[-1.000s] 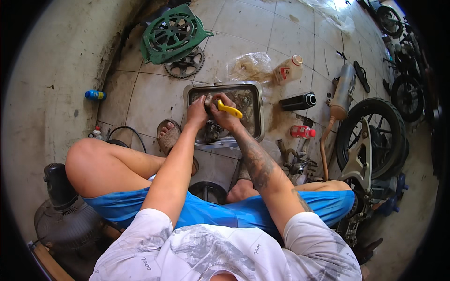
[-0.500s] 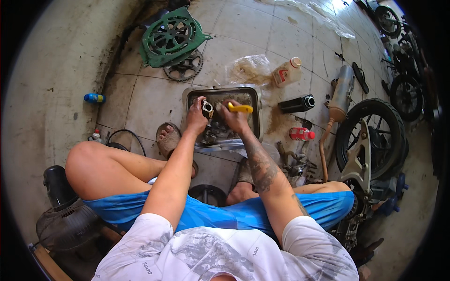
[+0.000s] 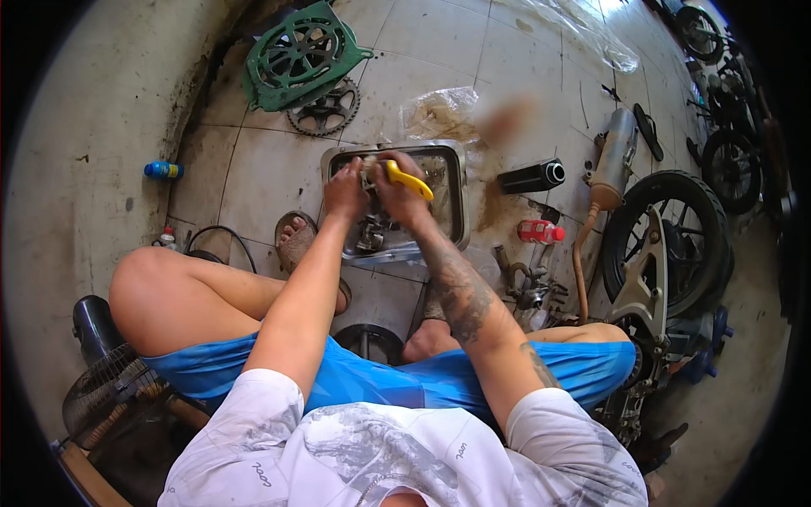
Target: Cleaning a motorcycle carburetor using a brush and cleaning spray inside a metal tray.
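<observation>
My left hand (image 3: pixel 345 192) is closed around a small metal part (image 3: pixel 367 177) over a shallow steel tray (image 3: pixel 459 203) on the tiled floor. Just to its right, my right hand (image 3: pixel 399 188) grips a yellow-handled brush (image 3: pixel 411 181), its head against the part; fingers partly hide both. Dark metal parts (image 3: pixel 370 237) and dirty residue lie in the tray.
A green plastic cover (image 3: pixel 296 46), sprocket (image 3: pixel 325 110), dirty plastic bag (image 3: pixel 435 114), black bottle (image 3: pixel 532 176) and red bottle (image 3: pixel 541 231) surround the tray. An exhaust (image 3: pixel 610 169), wheel (image 3: pixel 701 245) and motorcycles (image 3: pixel 731 101) are rightward; a fan (image 3: pixel 101 389) sits lower left.
My hands moved apart half a second ago, exposing the metal part, and are together again now, the brush back against it. The spot of the upright plastic bottle is now blurred.
</observation>
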### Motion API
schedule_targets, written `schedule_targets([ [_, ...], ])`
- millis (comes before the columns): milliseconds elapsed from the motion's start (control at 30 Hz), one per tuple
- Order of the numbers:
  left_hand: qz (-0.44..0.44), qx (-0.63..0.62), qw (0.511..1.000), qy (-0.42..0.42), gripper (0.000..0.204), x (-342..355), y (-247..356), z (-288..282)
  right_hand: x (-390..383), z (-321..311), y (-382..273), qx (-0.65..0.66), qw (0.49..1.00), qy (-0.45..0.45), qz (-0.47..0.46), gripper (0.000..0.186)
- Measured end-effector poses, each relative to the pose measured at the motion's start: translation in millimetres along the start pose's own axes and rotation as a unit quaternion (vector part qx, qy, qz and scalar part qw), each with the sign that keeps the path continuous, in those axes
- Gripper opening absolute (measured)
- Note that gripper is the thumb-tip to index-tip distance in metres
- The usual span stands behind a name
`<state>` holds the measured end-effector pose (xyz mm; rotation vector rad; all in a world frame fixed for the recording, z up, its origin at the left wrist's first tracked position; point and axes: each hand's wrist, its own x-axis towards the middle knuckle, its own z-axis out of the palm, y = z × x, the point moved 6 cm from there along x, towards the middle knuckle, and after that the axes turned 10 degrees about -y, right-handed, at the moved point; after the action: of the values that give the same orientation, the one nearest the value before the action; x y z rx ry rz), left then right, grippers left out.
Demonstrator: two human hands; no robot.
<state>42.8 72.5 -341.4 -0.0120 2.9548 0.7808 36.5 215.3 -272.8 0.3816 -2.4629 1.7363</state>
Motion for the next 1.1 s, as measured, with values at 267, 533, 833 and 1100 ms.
schedule_targets([
  [267, -0.064, -0.099, 0.991, -0.055, 0.036, -12.4, 7.3, -2.2, -65.5, -29.1, 117.2, -0.281, 0.921, -0.240, 0.126, 0.038],
  [533, -0.016, -0.138, 0.990, -0.038, 0.046, -19.1, 15.7, 7.4, -76.6, 6.3, 128.6, -0.095, 0.958, -0.200, 0.181, 0.025],
  [833, -0.070, -0.019, 0.989, -0.131, 0.032, -10.6, 15.8, 13.2, -36.8, 11.3, 50.7, -0.058, 0.989, -0.130, 0.043, 0.017],
  [1100, -0.125, -0.067, 0.974, -0.175, 0.051, -17.1, 1.9, 18.2, -55.7, -17.8, 108.7, -0.235, 0.939, -0.001, 0.250, 0.029],
])
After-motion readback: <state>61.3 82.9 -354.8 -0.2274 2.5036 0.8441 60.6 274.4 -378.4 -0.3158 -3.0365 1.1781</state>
